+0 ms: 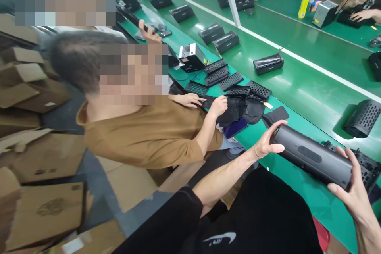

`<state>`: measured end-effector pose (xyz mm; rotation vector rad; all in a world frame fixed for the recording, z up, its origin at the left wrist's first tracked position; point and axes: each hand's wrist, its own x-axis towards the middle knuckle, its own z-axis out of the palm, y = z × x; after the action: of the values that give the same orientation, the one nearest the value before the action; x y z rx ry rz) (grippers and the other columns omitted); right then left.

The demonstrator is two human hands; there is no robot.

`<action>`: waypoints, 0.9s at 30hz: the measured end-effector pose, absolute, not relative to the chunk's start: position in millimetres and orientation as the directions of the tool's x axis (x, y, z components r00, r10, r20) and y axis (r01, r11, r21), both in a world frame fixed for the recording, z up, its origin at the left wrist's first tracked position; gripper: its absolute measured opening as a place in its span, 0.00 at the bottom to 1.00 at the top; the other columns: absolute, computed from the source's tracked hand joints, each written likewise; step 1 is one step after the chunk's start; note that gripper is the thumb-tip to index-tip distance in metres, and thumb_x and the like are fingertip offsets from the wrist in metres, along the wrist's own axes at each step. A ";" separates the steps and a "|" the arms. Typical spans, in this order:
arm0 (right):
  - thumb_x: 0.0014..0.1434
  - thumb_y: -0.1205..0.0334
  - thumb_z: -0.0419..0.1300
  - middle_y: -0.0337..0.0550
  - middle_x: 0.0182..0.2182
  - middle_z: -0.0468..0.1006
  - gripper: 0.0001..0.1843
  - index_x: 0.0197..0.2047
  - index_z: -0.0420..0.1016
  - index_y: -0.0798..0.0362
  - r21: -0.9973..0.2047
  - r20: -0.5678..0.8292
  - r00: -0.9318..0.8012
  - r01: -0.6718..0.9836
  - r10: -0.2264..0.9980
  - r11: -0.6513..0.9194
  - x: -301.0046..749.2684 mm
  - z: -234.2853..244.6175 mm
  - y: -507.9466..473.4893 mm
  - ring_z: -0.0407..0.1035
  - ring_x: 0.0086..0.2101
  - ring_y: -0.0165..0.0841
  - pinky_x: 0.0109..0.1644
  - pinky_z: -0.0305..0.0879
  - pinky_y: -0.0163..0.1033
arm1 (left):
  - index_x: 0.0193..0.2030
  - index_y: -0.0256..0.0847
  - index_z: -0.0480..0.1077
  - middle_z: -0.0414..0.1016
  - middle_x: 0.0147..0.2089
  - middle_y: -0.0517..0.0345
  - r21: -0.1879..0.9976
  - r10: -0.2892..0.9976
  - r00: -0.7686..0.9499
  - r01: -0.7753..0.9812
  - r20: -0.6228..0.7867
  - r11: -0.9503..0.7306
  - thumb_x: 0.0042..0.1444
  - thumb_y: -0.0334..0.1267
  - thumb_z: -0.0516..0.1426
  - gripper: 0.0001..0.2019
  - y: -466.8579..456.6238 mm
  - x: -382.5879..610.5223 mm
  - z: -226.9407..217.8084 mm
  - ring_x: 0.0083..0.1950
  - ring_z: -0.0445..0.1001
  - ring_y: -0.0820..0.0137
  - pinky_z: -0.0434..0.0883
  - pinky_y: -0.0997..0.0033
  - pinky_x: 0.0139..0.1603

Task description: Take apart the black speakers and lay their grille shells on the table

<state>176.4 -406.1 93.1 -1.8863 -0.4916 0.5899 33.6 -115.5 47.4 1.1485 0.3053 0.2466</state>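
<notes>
My left hand point(267, 145) grips the near end of a dark grey cylindrical speaker body point(312, 155), and my right hand point(348, 185) cups its far end. The speaker lies roughly level above the green workbench point(309, 190), with an oval recess on its upper side. Just behind it, a black perforated speaker casing point(367, 168) lies partly hidden by my right hand. Several pieces of black fabric point(235, 112) lie to the left of my hands.
A co-worker in a brown shirt point(139, 139) handles the fabric beside black grilles point(235, 81) and a phone point(235, 127). Black speaker units point(268, 63) stand along the green benches. Cardboard boxes point(44, 206) are stacked at the left. More workers sit across the far bench.
</notes>
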 end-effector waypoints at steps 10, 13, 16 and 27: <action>0.46 0.37 0.78 0.44 0.51 0.79 0.45 0.62 0.72 0.44 -0.846 -0.527 0.763 -0.430 0.374 -0.314 162.1 66.8 -389.1 0.72 0.43 0.42 0.44 0.69 0.43 | 0.67 0.43 0.71 0.74 0.69 0.45 0.833 0.322 0.819 0.301 -0.475 0.464 0.44 0.64 0.71 0.46 -116.5 45.4 16.7 0.74 0.65 0.42 0.63 0.50 0.73; 0.53 0.31 0.73 0.46 0.48 0.81 0.43 0.65 0.71 0.44 -0.666 -0.746 0.586 -0.661 0.315 -0.346 153.8 57.0 -385.4 0.73 0.36 0.40 0.34 0.68 0.42 | 0.60 0.45 0.77 0.75 0.70 0.45 0.737 0.249 0.742 0.449 -0.623 0.506 0.41 0.61 0.74 0.40 -114.1 46.5 3.1 0.79 0.59 0.44 0.56 0.49 0.78; 0.51 0.34 0.75 0.45 0.60 0.77 0.49 0.71 0.68 0.39 -0.706 -0.708 0.633 -0.633 0.313 -0.316 145.1 47.2 -389.0 0.76 0.48 0.42 0.46 0.74 0.45 | 0.54 0.44 0.78 0.83 0.58 0.48 0.678 0.201 0.740 0.426 -0.642 0.600 0.41 0.56 0.75 0.34 -116.5 42.9 0.0 0.67 0.74 0.49 0.63 0.49 0.72; 0.44 0.42 0.79 0.39 0.43 0.78 0.38 0.54 0.74 0.45 -0.736 -0.677 0.690 -0.629 0.257 -0.251 126.9 18.2 -387.2 0.72 0.39 0.39 0.45 0.73 0.44 | 0.39 0.40 0.79 0.85 0.41 0.53 0.608 0.222 0.623 0.517 -0.750 0.603 0.47 0.60 0.71 0.25 -127.4 25.7 -3.8 0.47 0.81 0.57 0.72 0.57 0.56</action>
<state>126.9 -387.2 18.2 -1.6214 0.3086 0.8604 25.7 -127.4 -3.8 0.9387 0.9127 -0.2017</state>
